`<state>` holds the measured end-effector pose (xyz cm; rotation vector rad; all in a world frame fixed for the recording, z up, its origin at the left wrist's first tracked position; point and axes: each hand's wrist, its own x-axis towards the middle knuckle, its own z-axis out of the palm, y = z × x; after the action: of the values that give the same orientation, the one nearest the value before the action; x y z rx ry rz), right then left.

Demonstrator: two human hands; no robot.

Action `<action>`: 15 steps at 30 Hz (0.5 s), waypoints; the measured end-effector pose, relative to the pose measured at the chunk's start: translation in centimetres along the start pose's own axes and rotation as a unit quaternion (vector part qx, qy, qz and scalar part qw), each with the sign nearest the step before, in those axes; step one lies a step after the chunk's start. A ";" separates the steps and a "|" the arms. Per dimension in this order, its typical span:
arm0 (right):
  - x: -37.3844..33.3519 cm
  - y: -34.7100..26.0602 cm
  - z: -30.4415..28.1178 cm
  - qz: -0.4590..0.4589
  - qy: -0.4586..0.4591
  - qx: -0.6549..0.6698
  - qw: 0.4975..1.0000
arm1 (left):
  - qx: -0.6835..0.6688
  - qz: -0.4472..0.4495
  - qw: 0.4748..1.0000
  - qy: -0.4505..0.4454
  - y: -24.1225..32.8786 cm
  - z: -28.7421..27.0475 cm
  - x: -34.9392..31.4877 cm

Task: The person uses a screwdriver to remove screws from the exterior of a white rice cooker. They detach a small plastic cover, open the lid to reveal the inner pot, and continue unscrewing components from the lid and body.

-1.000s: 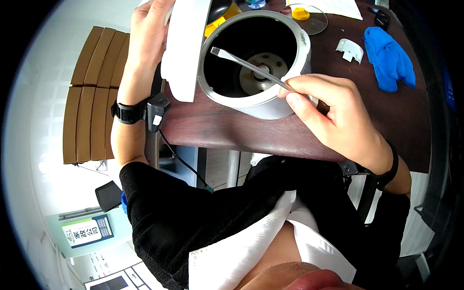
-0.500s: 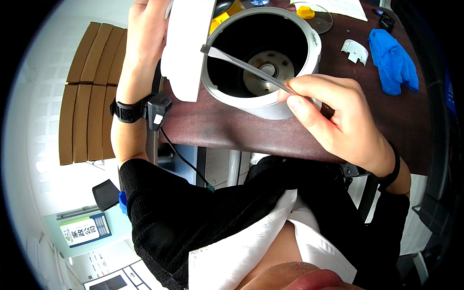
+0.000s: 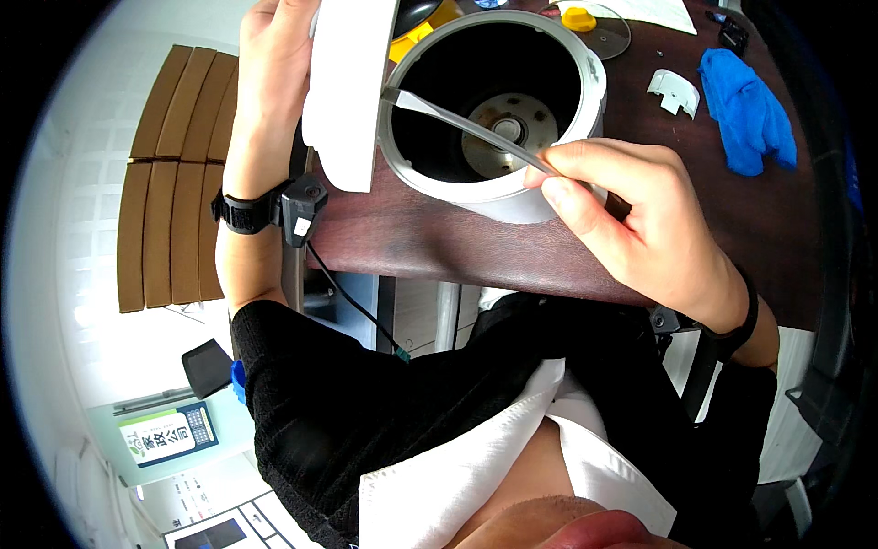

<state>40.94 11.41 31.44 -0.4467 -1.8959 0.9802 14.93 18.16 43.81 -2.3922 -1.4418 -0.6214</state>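
A round white rice cooker [image 3: 512, 207] stands on the dark brown table [image 3: 430, 247]. Its pot well is black, with a stained metal heating plate [image 3: 506, 135] at the bottom. To its left, my left hand [image 3: 276, 46] grips a white lid [image 3: 346, 101] held on edge; its fingertips are partly hidden and cut off by the frame. My right hand [image 3: 640, 201] pinches a slim grey flat-ended tool [image 3: 471, 126] between thumb and fingers. The tool slants across the cooker's opening, and its flat tip meets the lid's edge.
On the table's right lie a blue cloth [image 3: 745, 110] and a small white plastic piece [image 3: 674, 92]. Behind the cooker are a glass lid with a yellow knob [image 3: 578, 19] and a yellow container [image 3: 425, 37]. Brown cartons [image 3: 174, 229] stand at the far left.
The lid has shifted very slightly left. The tool's tip stays at the lid's edge, and both hands keep their holds.
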 end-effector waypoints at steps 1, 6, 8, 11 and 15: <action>-0.1 0.0 0.0 0.004 0.000 0.004 1.000 | 0.000 0.000 1.000 0.000 0.1 0.0 0.0; -0.1 -0.3 0.0 0.002 -0.001 0.007 1.000 | -0.001 -0.004 1.000 -0.001 0.1 -0.2 0.0; -0.2 -0.1 0.1 -0.004 0.001 0.003 1.000 | -0.001 -0.004 1.000 -0.003 0.1 -0.1 0.1; -0.3 0.0 0.1 0.009 -0.004 0.008 1.000 | 0.000 -0.005 1.000 -0.004 0.1 -0.1 0.0; -0.4 0.3 0.3 -0.010 0.014 0.006 1.000 | -0.001 -0.008 1.000 -0.004 0.1 -0.1 0.0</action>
<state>40.84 11.17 30.94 -0.4329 -1.8645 0.9666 15.01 18.02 43.92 -2.3894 -1.4642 -0.6185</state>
